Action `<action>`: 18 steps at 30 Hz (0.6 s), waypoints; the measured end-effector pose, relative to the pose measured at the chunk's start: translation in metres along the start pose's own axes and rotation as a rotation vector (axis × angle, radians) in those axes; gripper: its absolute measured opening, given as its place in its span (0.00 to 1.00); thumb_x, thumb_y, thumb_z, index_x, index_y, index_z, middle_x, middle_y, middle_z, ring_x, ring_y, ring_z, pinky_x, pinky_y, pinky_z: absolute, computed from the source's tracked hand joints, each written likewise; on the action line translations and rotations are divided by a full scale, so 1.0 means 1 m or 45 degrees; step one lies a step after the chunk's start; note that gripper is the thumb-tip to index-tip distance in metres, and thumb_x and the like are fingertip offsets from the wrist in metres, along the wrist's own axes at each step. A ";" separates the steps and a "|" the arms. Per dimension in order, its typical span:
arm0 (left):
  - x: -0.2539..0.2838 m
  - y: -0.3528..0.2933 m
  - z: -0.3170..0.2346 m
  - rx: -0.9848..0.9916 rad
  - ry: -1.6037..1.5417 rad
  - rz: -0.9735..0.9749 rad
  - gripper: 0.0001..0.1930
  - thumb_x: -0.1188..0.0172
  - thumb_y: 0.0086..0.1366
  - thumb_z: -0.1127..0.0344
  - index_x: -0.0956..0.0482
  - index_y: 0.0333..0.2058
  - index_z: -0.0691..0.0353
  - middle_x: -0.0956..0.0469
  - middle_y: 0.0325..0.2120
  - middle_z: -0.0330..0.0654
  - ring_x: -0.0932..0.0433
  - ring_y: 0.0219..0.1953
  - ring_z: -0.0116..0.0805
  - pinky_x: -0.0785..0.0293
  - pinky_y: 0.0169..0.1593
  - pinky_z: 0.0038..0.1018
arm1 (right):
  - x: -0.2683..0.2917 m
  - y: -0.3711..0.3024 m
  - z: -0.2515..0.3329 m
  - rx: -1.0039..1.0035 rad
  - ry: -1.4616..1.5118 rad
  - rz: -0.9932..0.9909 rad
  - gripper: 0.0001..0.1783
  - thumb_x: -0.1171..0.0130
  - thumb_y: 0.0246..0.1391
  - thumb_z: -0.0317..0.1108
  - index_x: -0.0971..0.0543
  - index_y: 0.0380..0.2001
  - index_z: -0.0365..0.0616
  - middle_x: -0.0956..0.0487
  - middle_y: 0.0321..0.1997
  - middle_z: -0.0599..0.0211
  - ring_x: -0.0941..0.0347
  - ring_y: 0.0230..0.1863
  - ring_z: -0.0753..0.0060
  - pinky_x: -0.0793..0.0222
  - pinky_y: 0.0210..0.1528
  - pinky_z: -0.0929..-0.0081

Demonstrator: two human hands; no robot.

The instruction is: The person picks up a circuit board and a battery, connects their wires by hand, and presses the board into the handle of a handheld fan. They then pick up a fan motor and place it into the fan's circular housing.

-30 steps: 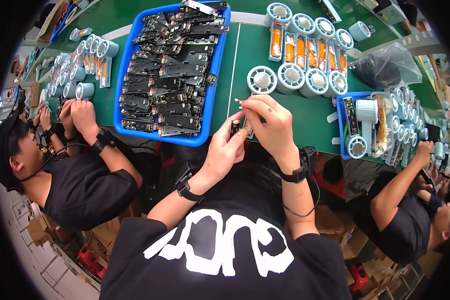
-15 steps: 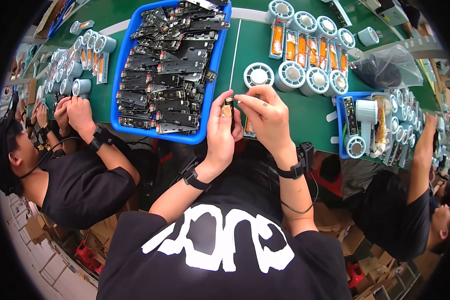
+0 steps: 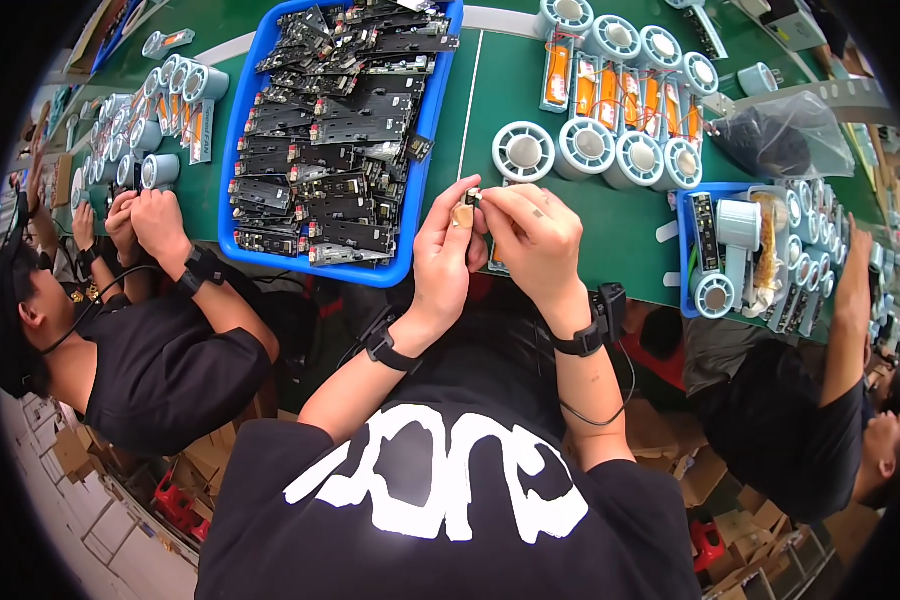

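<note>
Over the front edge of the green table, my left hand (image 3: 440, 268) is closed around a narrow black circuit board (image 3: 472, 197), whose upper end sticks out past the thumb. A tan covering sits on that thumb. My right hand (image 3: 542, 238) has its thumb and forefinger pinched at the board's upper end. Something tiny and whitish shows at those fingertips, too small to name. Just beyond my hands stand light blue round fan housings (image 3: 523, 152). Left of my hands, a blue tray (image 3: 413, 215) is heaped with black circuit boards (image 3: 355, 180).
Opened fan handles with orange batteries (image 3: 607, 95) lie behind the housings. At right are a clear plastic bag (image 3: 790, 135) and a blue bin (image 3: 686, 265) with fan parts. Co-workers' hands (image 3: 155, 225) work at the left; another person's arm (image 3: 850, 300) reaches in from the right.
My right fingertips have come left onto the board's upper end; before, they were held slightly apart from it. My left hand keeps its hold on the board.
</note>
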State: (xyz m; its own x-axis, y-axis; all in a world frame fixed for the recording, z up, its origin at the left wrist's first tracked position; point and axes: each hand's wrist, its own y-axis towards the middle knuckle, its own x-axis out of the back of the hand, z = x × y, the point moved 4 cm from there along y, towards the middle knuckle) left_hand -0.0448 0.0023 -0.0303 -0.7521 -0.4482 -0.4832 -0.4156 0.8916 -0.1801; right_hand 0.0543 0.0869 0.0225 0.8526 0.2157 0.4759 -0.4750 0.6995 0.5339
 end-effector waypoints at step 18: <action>-0.014 0.004 -0.023 -0.413 0.991 -0.089 0.15 0.48 0.75 0.72 0.23 0.56 0.66 0.20 0.38 0.49 0.20 0.36 0.41 0.24 0.42 0.30 | 0.008 0.017 0.007 0.230 -0.468 0.369 0.08 0.36 0.47 0.23 0.24 0.31 0.45 0.24 0.26 0.68 0.25 0.23 0.64 0.30 0.27 0.69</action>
State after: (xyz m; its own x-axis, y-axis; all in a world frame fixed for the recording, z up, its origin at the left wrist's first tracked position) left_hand -0.0483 0.0107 -0.0045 -0.8076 -0.5245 0.2696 -0.5108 0.8506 0.1246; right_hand 0.0520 0.0958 0.0400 0.5625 0.1067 0.8199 -0.7386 0.5105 0.4403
